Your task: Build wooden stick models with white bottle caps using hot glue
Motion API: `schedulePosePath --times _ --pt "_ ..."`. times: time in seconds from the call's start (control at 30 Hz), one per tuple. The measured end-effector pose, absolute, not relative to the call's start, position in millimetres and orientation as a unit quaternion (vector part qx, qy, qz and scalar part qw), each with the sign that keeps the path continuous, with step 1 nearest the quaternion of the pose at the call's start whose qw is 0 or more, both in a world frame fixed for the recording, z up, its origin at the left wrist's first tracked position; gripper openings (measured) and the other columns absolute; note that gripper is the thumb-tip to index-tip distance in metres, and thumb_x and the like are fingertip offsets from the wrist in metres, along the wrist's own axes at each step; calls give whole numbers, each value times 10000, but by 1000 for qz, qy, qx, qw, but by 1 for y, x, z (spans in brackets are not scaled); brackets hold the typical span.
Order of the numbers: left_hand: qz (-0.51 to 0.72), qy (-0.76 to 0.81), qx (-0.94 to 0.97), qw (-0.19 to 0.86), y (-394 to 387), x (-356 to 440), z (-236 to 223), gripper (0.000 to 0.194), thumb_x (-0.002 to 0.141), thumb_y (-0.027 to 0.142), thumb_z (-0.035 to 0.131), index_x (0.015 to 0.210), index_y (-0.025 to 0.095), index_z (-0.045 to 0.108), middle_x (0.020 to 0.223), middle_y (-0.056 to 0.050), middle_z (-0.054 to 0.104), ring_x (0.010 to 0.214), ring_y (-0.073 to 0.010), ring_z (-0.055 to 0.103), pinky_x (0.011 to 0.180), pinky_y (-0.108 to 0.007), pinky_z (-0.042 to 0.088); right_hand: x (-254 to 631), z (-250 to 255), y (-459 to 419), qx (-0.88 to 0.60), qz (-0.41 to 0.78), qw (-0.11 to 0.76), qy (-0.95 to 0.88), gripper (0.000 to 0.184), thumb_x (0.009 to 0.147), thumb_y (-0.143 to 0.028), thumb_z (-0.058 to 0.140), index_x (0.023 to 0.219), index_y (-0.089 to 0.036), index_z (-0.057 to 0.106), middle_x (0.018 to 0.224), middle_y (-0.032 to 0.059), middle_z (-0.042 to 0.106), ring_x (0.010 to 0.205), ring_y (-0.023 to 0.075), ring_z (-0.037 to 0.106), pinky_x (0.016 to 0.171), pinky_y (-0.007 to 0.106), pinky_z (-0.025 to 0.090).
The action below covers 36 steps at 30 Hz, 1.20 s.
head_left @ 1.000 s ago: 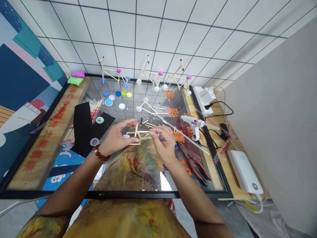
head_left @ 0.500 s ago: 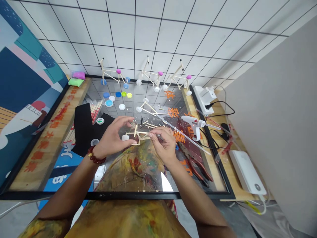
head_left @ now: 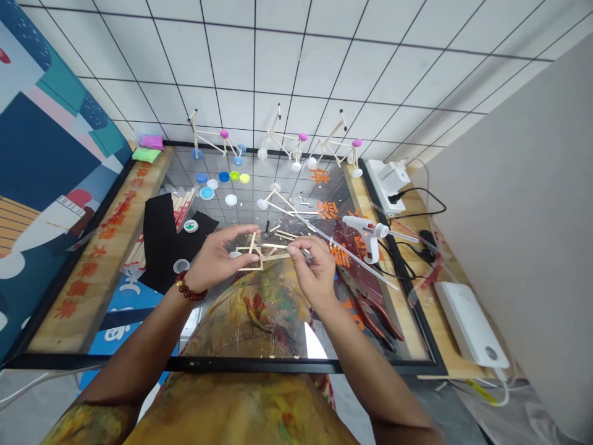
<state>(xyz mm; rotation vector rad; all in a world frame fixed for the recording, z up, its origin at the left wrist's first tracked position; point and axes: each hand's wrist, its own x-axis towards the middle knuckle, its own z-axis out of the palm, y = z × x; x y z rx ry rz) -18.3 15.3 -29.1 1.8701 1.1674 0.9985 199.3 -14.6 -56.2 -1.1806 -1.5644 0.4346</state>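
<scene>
My left hand [head_left: 217,258] has its thumb and index finger closed about a short wooden stick [head_left: 252,242], which stands upright over a small wooden stick frame [head_left: 251,269]. My right hand [head_left: 315,269] pinches the right end of a pale stick [head_left: 275,246] that runs to the frame. A white bottle cap [head_left: 235,254] shows partly behind the left fingers. Cut stick pieces [head_left: 285,235] lie just beyond my hands. Farther back rests another stick frame [head_left: 283,199] with white caps.
Three stick models with pink seats [head_left: 302,137] stand along the back. Coloured bottle caps [head_left: 224,177] and black sheets [head_left: 160,238] lie at left. To the right are a glue gun [head_left: 365,232], red-handled pliers [head_left: 370,312], a power strip [head_left: 386,188] and a white power bank [head_left: 470,321].
My left thumb and index finger have closed onto the upright short stick; before, they were spread around the frame. My right hand keeps its pinch. The view has shifted slightly.
</scene>
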Motion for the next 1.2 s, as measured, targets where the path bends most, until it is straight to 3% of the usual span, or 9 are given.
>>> schedulePosePath --times 0.4,0.53,0.6,0.77,1.0,1.2 --pt "410 419 688 428 19 -20 -41 745 685 341 874 1355 200 580 1287 -144 689 1217 -278 637 1112 -466 457 209 -65 -16 -465 322 585 -582 116 932 -302 622 844 -228 635 827 7 636 807 170 611 774 325 486" --pt "387 409 707 428 20 -26 -39 864 651 335 893 1419 222 512 1399 -154 604 1224 -283 625 1101 -476 466 212 -62 -18 -433 348 555 -619 128 923 -287 636 814 -222 646 788 6 654 752 162 613 719 311 486" --pt "370 414 714 426 21 -30 -38 818 675 329 874 1407 228 524 1395 -142 602 1200 -274 636 1093 -465 472 212 -59 -20 -413 343 521 -664 125 910 -272 654 797 -220 662 745 7 668 708 156 611 690 306 482" --pt "325 444 748 370 23 -35 -40 480 743 278 781 1204 190 679 1267 -115 670 1157 -272 647 1049 -431 499 209 -62 -23 -363 329 442 -751 101 896 -241 669 800 -225 694 695 18 692 657 159 612 671 318 485" --pt "306 445 765 350 21 -34 -45 447 722 205 762 1163 178 697 1251 -88 683 1184 -247 633 1060 -372 484 206 -76 -24 -408 312 387 -766 120 915 -244 651 801 -234 688 720 11 699 671 157 604 692 322 458" --pt "293 490 731 373 22 -31 -50 398 691 185 768 1087 177 727 1169 -71 712 1086 -244 674 960 -352 536 212 -76 -28 -439 232 264 -827 137 871 -329 710 782 -228 684 747 11 706 707 171 622 735 342 429"
